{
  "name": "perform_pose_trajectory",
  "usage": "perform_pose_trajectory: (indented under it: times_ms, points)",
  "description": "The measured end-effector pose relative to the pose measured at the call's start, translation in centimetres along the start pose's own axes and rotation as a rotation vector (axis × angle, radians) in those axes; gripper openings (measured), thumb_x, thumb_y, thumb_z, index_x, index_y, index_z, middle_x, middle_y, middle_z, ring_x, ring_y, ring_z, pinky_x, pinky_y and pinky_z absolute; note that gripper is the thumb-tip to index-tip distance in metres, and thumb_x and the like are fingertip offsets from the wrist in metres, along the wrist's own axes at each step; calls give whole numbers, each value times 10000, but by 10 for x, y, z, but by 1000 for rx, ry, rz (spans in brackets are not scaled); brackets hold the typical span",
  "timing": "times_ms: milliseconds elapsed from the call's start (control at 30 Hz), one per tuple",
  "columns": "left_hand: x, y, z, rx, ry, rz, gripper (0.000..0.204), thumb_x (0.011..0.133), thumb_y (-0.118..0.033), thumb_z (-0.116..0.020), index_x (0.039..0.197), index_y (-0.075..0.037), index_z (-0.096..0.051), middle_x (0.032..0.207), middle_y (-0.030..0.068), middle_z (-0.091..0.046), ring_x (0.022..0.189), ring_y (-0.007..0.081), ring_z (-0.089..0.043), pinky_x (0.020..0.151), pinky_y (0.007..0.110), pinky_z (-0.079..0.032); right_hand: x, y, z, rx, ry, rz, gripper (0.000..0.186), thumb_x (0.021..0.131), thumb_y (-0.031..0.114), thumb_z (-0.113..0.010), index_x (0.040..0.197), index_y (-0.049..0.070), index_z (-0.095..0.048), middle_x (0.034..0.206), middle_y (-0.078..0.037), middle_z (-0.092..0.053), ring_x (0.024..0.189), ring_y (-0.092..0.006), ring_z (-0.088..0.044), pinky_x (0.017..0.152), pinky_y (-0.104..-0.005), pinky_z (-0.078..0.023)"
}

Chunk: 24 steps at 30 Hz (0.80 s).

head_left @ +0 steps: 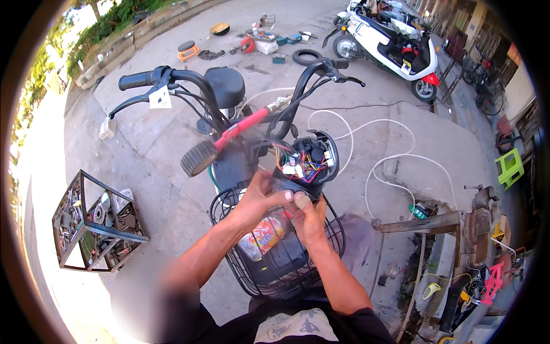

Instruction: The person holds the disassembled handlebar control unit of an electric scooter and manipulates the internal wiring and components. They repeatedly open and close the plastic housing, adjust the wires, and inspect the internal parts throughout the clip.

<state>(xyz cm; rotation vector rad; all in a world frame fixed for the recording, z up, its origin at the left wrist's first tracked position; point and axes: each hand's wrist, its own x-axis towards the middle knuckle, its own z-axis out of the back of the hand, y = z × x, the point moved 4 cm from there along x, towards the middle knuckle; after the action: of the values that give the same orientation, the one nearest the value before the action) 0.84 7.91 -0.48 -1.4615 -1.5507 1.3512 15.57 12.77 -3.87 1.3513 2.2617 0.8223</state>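
A black bowl-shaped headlight housing (334,165) packed with coloured wires and white connectors (295,171) sits at the front of an electric bike's handlebar (200,82). My left hand (259,198) is closed at its near left side, thumb pointing right. My right hand (310,221) grips its near edge, fingers partly hidden behind the thumb. Both thumbs almost meet over a dark, blurred rim. Below my hands is a black wire basket (240,281) with a colourful plastic package (260,238) in it. A pink-red handled tool (243,126) with a black ribbed round end lies across the bike.
A white hose (395,122) loops over the ground at right. A metal-framed bin of parts (86,226) stands left. At right are a bench with a vise (481,215) and a green stool (509,168). A white scooter (395,46), a tire (307,56) and scattered tools lie farther off.
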Motion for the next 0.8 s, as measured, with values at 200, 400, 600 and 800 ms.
perform_pose_trajectory:
  times_ms: [200,400,600,800]
  points:
    - [-33,-62,-2,846,-220,-404,529,935,-188,-877,1352,-24,-595,1408,111,-639,1272,262,-624,1087,437,-503,4,14,-3,-47,80,-2,613,954,53,-764,1489,-52,-482,1386,-206,-667,1227,-307,-728,1097,-475,-604]
    - [-25,-122,-35,1309,27,-826,553,914,-2,-761,1443,-38,-603,1542,168,-594,1428,418,-555,1195,491,-453,11,8,5,-99,45,-26,665,961,171,-792,1517,-52,-504,1382,-213,-706,1238,-348,-744,1072,-540,-629]
    - [7,-121,-32,1454,196,-738,615,890,21,-759,1483,-53,-613,1510,161,-625,1426,378,-567,1205,485,-453,17,9,15,-215,120,25,697,942,162,-805,1523,-63,-492,1386,-214,-696,1242,-339,-738,1066,-538,-631]
    - [24,-127,-32,1427,326,-670,619,841,25,-818,1429,-71,-652,1322,129,-706,1276,359,-642,1112,463,-513,21,13,7,-173,138,-39,694,877,125,-827,1468,-58,-513,1360,-164,-676,1229,-238,-699,1104,-411,-566]
